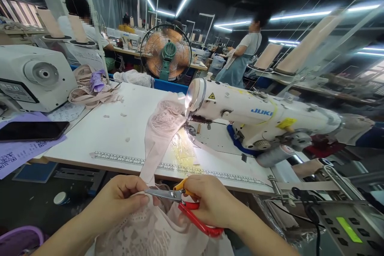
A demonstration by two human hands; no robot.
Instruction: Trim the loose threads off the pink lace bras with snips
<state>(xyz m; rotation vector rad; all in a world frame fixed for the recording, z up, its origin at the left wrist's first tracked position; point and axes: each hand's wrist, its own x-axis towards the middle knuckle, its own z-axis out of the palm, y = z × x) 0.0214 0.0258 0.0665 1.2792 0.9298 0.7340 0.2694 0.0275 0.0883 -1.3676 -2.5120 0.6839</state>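
Note:
My left hand [126,196] pinches the edge of a pale pink lace garment [135,232] at the front of the table. In my right hand [210,198] is a pair of scissors [171,194] with one orange and one red handle. Their blades point left and reach the fabric at my left fingertips; whether they are cutting cannot be made out. A strap of pink fabric [154,156] runs from my left hand up to a lace cup piece [166,120], which lies beside the needle area of the white sewing machine [234,106].
A ruler strip [120,159] runs along the table's front. To the left are a black phone [34,131], purple paper [18,156], another machine [36,76] and a heap of straps [90,84]. A fan [166,53] stands behind; a control box [345,224] is front right. Other people work farther back.

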